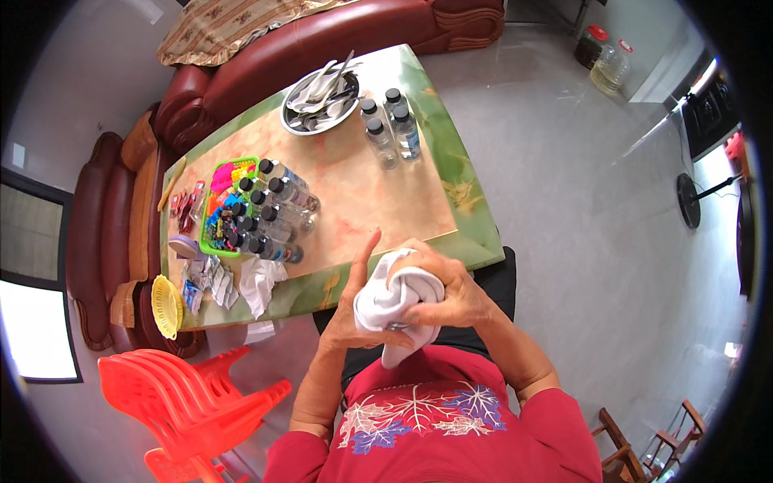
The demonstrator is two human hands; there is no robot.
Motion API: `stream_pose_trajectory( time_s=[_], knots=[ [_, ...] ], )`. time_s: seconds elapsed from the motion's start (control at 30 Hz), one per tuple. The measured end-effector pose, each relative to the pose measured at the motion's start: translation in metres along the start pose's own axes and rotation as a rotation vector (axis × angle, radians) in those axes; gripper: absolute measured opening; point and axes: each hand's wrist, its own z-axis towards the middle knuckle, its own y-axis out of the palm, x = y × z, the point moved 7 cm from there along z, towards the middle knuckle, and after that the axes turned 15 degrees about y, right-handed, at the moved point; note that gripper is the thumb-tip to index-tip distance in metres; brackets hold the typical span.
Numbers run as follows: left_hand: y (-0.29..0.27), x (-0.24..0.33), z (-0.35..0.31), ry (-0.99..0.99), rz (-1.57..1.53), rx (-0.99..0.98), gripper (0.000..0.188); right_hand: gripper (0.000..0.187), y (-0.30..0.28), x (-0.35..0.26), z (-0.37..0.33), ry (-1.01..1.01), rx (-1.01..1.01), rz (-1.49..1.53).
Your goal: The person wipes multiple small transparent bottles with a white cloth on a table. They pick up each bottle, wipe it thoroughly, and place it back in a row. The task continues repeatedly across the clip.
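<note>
A bunched white cloth [396, 299] is between my two hands, in front of my chest at the near edge of the table. My right hand [455, 294] wraps over it from the right, with its thumb pressed into the folds. My left hand [348, 318] grips it from the left and below, one finger sticking up past the cloth. A small shiny bit shows at the cloth's lower edge; most of what may lie inside is hidden. Beyond stands a bowl [287, 121] with many spoons [318, 97] and other utensils.
On the green-bordered table [378, 205] stand several clear bottles with black caps [278, 205], more bottles [392, 129] at the far right, a green basket [207, 241] of colourful packets and crumpled tissue [259, 283]. A yellow basket [167, 307] sits at the left edge, near red plastic chairs [177, 402].
</note>
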Motion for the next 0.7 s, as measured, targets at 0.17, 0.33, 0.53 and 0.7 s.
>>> stream_pose_trajectory(
  time_s=[0.17, 0.33, 0.53, 0.7],
  knots=[
    [0.008, -0.002, 0.000, -0.220, -0.145, -0.002, 0.134, 0.039, 0.001, -0.023, -0.012, -0.216, 0.253, -0.389],
    [0.005, 0.000, -0.001, -0.113, 0.039, 0.186, 0.090, 0.035, -0.006, -0.034, -0.006, -0.288, 0.333, -0.412],
    [0.012, 0.004, -0.016, 0.115, 0.513, 0.245, 0.085, 0.030, -0.007, -0.043, 0.001, -0.259, 0.459, -0.465],
    [0.011, -0.020, -0.026, -0.064, -0.057, 0.227, 0.095, 0.025, -0.009, -0.017, 0.029, 0.205, 0.045, 0.057]
  ],
)
